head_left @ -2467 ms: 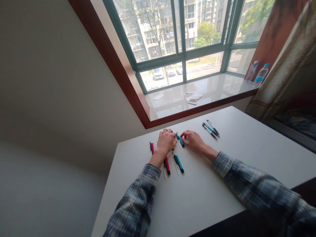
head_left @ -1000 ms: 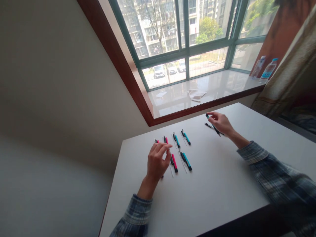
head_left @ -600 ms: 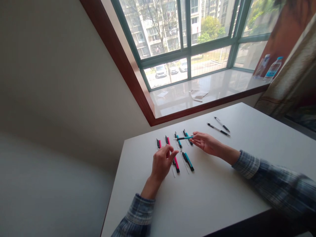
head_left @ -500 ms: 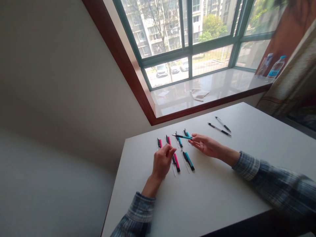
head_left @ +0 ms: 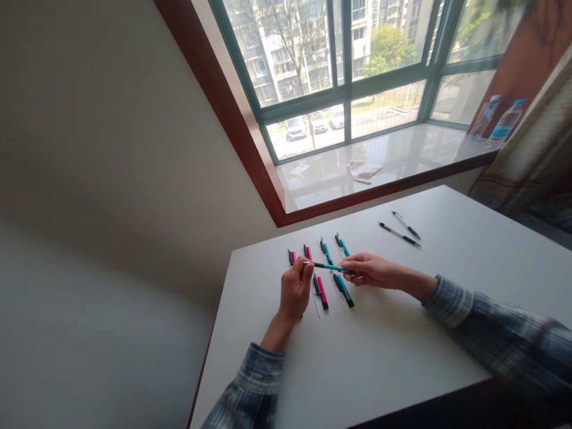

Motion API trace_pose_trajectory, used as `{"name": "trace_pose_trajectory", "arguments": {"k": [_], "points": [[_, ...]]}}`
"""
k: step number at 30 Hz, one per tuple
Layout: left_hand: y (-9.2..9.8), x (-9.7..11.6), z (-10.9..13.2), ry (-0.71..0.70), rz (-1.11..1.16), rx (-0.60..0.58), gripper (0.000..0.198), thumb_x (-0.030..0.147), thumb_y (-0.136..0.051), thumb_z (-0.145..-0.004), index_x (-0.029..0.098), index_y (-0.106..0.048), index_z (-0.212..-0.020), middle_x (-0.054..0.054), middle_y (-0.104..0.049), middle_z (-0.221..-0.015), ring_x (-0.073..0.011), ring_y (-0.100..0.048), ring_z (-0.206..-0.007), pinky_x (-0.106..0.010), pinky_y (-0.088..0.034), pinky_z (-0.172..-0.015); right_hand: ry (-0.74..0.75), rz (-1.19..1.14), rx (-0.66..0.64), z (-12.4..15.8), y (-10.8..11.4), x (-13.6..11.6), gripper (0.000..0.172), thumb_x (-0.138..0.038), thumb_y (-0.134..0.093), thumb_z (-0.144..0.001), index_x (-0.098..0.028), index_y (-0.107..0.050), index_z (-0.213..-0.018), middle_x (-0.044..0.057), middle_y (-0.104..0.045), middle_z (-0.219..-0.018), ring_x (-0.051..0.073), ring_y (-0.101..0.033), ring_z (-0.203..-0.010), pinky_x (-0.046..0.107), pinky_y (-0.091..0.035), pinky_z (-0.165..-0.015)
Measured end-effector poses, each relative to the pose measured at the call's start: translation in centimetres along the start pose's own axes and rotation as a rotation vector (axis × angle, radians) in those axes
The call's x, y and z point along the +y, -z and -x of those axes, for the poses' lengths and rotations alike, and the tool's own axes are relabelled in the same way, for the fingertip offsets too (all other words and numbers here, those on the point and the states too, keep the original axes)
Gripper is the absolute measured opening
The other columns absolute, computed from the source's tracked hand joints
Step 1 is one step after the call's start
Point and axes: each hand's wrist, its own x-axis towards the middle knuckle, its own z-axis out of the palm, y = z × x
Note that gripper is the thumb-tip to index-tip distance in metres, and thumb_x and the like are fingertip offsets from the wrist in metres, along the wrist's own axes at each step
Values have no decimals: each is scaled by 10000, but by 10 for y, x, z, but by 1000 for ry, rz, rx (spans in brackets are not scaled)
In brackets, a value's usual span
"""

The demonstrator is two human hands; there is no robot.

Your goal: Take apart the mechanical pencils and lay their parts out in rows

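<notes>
A teal and black pen point(head_left: 330, 267) is held level above the table between my hands. My right hand point(head_left: 375, 271) grips its teal end. At the other end, the thumb and forefinger of my left hand point(head_left: 295, 292) are closed on the pointed tip. Beneath and around it lie pen parts in columns: pink barrels point(head_left: 322, 293) to the left and teal barrels point(head_left: 345, 292) to the right. Beside the barrels are black parts point(head_left: 317, 285) and thin pale rods. My left hand partly hides the pink column at the left.
Two pens with black grips, one dark-ended point(head_left: 399, 235) and one pale point(head_left: 406, 225), lie at the back right of the white table point(head_left: 402, 345). Beyond stands a window sill point(head_left: 330, 187) with a crumpled cloth point(head_left: 366, 171) and two plastic bottles point(head_left: 504, 123).
My right hand has brought the teal pen down, and its tip now meets my left hand. The left fingers have closed on that tip. The right fingers have wrapped more around the pen.
</notes>
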Motion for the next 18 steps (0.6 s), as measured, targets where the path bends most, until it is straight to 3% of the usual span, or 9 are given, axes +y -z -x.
{"name": "trace_pose_trajectory", "arguments": {"k": [5, 11, 18], "points": [[0, 3, -5, -62, 8, -13, 395, 455, -438, -1041, 207, -466, -735, 42, -387, -645, -129, -363, -591, -261, -315, -588, 150, 181, 87, -4, 8, -4, 431, -561, -727, -889, -141, -659, -817, -49, -484, -616, 72, -366, -551, 213, -301, -522], [-10, 9, -15, -49, 153, -18, 454, 452, -487, -1014, 204, -403, -643, 34, -327, -618, -131, -319, -579, -276, -291, -562, 442, 425, 299, 6, 12, -14, 441, -572, -644, -927, -141, -737, -939, -29, -546, -631, 105, -449, -575, 252, -358, -571], [-28, 12, -16, 94, 451, 13, 477, 495, -545, -938, 215, -398, -581, 28, -316, -560, -130, -317, -535, -275, -340, -540, 600, 730, 620, 61, -44, 30, 254, -441, -622, -984, -252, -734, -1112, 10, -725, -831, 164, -623, -749, 311, -503, -781]]}}
